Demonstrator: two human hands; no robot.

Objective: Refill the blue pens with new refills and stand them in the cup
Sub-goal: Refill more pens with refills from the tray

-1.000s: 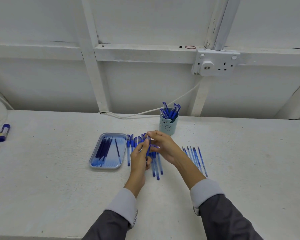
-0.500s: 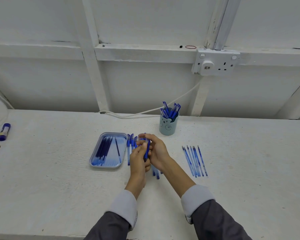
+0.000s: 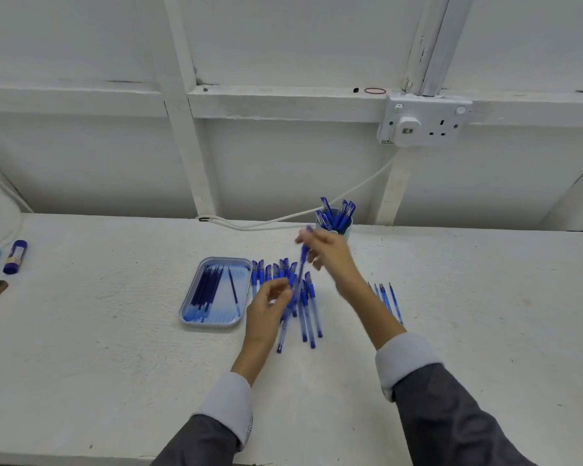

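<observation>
The pen (image 3: 303, 260) is pinched near its top in the right hand (image 3: 329, 255), just before the cup (image 3: 345, 230), likely for dropping in. The left hand (image 3: 271, 302), loosely curled and empty, hovers over the bench's (image 3: 115, 348) pens (image 3: 308, 307) beside the tray (image 3: 212, 322).

text: none legible | labels on pens, socket: too blurred
</observation>
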